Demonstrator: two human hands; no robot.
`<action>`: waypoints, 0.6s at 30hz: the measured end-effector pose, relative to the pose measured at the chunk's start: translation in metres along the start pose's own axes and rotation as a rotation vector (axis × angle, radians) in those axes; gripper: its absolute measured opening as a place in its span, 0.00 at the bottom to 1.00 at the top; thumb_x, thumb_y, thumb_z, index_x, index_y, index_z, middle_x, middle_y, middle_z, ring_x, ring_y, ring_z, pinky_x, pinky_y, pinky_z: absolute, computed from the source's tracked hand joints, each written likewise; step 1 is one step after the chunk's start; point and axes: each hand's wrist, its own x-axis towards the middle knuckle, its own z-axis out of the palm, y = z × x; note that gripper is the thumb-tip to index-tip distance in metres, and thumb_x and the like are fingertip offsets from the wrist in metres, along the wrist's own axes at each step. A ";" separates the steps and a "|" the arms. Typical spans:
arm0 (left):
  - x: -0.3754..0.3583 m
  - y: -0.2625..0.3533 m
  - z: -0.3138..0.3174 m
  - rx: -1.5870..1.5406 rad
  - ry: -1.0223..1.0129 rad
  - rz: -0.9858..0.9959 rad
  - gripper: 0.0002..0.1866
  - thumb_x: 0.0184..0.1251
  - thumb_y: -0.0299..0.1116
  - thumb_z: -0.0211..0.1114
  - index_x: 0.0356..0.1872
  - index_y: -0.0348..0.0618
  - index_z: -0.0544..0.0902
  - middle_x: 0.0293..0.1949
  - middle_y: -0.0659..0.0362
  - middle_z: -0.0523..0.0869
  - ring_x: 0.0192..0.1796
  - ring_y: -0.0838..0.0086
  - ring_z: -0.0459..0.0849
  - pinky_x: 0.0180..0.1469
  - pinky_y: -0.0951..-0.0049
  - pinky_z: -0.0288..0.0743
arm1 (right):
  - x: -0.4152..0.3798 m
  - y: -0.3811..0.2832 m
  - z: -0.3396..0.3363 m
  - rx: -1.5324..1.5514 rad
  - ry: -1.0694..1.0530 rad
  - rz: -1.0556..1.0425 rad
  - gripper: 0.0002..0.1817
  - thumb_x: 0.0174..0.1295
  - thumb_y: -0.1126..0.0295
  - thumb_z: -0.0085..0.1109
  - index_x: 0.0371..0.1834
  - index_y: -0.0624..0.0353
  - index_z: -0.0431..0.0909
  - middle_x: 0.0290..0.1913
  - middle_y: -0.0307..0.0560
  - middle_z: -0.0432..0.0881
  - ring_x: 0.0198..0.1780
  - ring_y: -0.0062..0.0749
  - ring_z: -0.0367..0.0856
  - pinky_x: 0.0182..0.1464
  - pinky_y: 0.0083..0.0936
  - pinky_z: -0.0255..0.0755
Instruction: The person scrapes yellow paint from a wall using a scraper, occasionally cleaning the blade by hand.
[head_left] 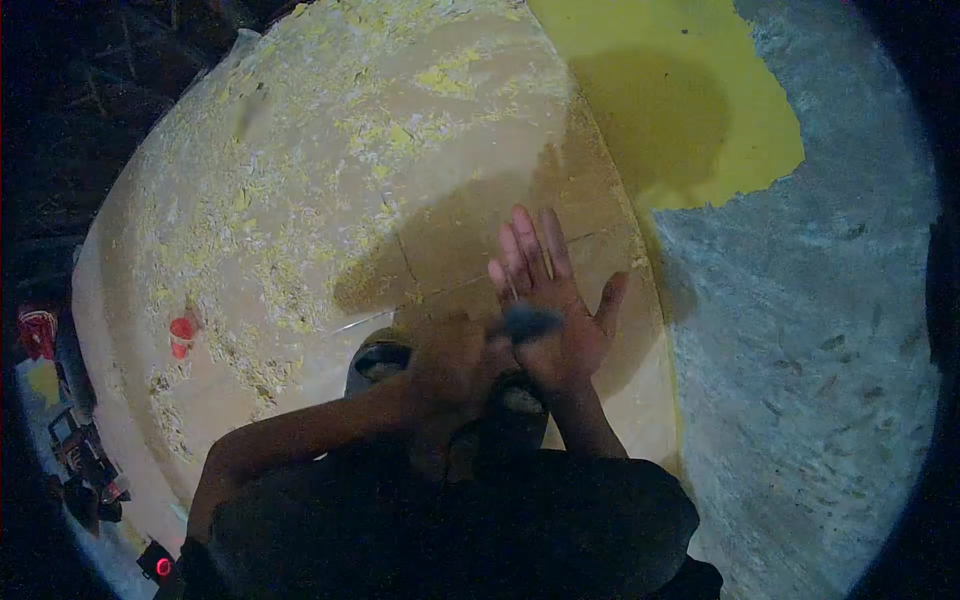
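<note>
My right hand [555, 318] is held palm up with its fingers stretched out and the thumb pointing right. Across its palm and wrist lies a small dark blue thing [530, 322], too blurred to tell its kind. My left hand [450, 350] reaches in from the left and is closed around the near end of that thing; motion smears its fingers. Both hands are in front of my body, above my legs and the floor [480, 230].
Yellow and whitish flakes [430, 80] litter the floor. At right, a grey wall [800, 350] carries a ragged yellow patch [750, 120]. A red cup [181, 338] stands at left. Beyond it lie a red bundle [38, 333] and dark items [85, 450]. A red light [163, 567] glows at lower left.
</note>
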 end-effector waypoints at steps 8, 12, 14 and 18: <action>-0.001 -0.017 0.011 0.047 0.004 0.105 0.23 0.74 0.45 0.47 0.54 0.32 0.71 0.35 0.37 0.81 0.38 0.39 0.79 0.47 0.47 0.71 | -0.001 0.001 0.002 -0.077 0.000 0.067 0.55 0.60 0.28 0.38 0.78 0.59 0.39 0.78 0.60 0.41 0.79 0.45 0.39 0.76 0.45 0.41; 0.004 -0.031 0.008 0.050 0.090 0.213 0.21 0.74 0.44 0.49 0.51 0.33 0.72 0.32 0.39 0.81 0.35 0.40 0.79 0.44 0.48 0.71 | 0.002 0.000 0.004 -0.102 0.031 0.059 0.56 0.59 0.26 0.36 0.78 0.60 0.38 0.78 0.60 0.42 0.79 0.47 0.40 0.77 0.42 0.36; 0.014 -0.035 -0.013 -0.026 0.230 0.111 0.18 0.74 0.41 0.50 0.48 0.33 0.74 0.30 0.41 0.81 0.32 0.41 0.79 0.39 0.48 0.72 | 0.000 0.002 0.000 0.061 0.050 0.066 0.57 0.59 0.25 0.37 0.78 0.61 0.37 0.78 0.60 0.41 0.79 0.47 0.40 0.77 0.41 0.34; 0.037 -0.031 -0.044 -0.141 0.376 -0.069 0.13 0.74 0.37 0.53 0.41 0.37 0.79 0.26 0.45 0.80 0.29 0.49 0.81 0.31 0.50 0.71 | -0.009 0.004 -0.003 0.017 -0.021 0.156 0.58 0.60 0.29 0.42 0.76 0.68 0.35 0.78 0.64 0.41 0.79 0.49 0.40 0.78 0.39 0.36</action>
